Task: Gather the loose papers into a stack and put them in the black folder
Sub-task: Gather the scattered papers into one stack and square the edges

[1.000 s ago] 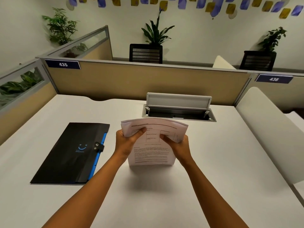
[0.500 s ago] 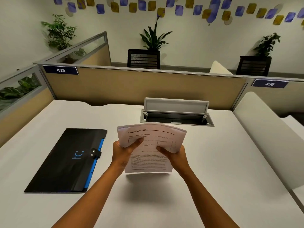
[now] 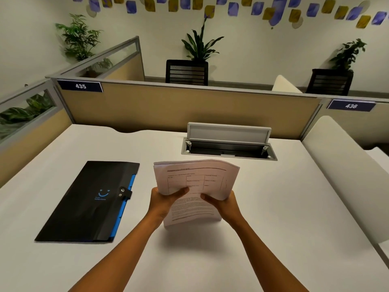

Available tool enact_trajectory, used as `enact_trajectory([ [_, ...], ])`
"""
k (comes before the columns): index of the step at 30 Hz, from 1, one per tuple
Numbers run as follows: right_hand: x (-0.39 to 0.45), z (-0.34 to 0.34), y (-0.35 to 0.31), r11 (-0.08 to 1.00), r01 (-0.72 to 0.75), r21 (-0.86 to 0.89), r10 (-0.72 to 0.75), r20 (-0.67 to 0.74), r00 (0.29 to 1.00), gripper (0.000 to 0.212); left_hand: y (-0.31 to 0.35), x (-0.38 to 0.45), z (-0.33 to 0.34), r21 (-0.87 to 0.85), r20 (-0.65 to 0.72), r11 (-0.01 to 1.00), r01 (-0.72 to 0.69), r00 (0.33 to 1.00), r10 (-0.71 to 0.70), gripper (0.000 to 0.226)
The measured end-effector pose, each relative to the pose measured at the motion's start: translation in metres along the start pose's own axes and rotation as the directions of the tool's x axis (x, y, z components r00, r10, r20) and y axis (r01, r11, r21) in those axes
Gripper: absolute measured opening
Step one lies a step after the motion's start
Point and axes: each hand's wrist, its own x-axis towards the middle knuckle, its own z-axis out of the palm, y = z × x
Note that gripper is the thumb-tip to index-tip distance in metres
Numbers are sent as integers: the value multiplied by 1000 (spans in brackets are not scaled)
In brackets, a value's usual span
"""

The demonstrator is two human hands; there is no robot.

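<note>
A stack of printed white papers (image 3: 194, 186) stands on its bottom edge on the white desk (image 3: 284, 207), its top curling toward me. My left hand (image 3: 163, 202) grips the stack's left side and my right hand (image 3: 224, 204) grips its right side, thumbs on the front sheet. The black folder (image 3: 84, 203) lies flat and closed to the left of the papers, with a snap tab and a blue edge on its right side. Neither hand touches the folder.
An open grey cable hatch (image 3: 228, 142) sits in the desk behind the papers. Beige partition walls (image 3: 168, 108) border the desk at the back and left. A cream padded panel (image 3: 345, 165) runs along the right side.
The stack has stayed upright in both hands, lifting a little and coming back down onto the desk. The folder has not moved; the view shifted a little.
</note>
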Motion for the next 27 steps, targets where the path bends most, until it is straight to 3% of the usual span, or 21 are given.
enact_trajectory([
  [7, 1, -2, 4, 999, 28, 22, -29, 18, 999, 47, -5, 0, -3, 4, 8, 1000, -7, 1000, 7, 41],
  [21, 1, 4, 24, 1000, -14, -5, 14, 94, 995, 43, -31, 0, -15, 82, 33, 991, 108, 993, -111, 50],
  [27, 7, 2, 22, 993, -29, -110, 46, 148, 988, 26, -22, 12, -25, 87, 46, 974, 210, 976, -215, 44],
])
